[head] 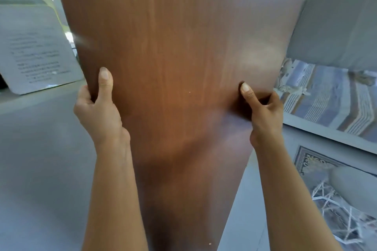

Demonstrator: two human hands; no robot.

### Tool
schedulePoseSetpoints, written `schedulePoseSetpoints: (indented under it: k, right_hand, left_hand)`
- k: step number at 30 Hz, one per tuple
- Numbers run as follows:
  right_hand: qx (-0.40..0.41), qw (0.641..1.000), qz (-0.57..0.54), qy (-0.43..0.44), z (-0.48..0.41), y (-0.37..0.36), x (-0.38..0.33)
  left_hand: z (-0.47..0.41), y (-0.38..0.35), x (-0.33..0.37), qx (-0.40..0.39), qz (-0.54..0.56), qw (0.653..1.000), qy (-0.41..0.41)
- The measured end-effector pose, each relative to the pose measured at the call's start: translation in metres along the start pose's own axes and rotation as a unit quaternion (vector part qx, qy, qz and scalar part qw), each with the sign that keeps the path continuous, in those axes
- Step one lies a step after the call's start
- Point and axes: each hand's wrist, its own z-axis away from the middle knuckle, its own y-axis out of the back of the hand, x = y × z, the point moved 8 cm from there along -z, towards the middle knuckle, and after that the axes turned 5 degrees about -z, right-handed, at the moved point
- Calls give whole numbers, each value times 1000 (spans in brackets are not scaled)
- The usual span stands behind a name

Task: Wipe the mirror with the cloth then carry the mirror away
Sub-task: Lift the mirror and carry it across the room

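Observation:
A tall panel with a brown wood-grain back, the mirror (175, 63), stands upright close in front of me and fills the middle of the view. Its glass side faces away and is hidden. My left hand (100, 108) grips its left edge, thumb flat on the brown back. My right hand (263, 112) grips the right edge at about the same height, thumb on the back too. No cloth is in view.
A grey surface (40, 149) lies to the left, with a printed paper sheet (34, 51) propped on it. To the right is a bed with striped bedding (330, 96). A patterned rug (318, 167) and a pale cushion (355, 187) lie on the floor below it.

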Motion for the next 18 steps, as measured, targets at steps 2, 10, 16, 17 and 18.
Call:
schedulePoseSetpoints:
  k: [2,10,16,17,18]
  right_hand:
    - [17,1000,7,14,-19,18,-7]
    - [83,993,15,76,-68,90,-27]
    - [134,980,45,137,-89,123,-44]
    - [142,978,48,144,-90,126,-46]
    - [153,975,53,150,-90,131,-47]
  left_hand:
    - [10,-29,-9,-24,18,999,13]
    - [42,-131,-55,-105,71,990,60]
    - [52,-198,-89,-157,96,978,93]
    - [54,-206,-95,-165,90,977,99]
    - [55,-214,-101,-175,87,975,108]
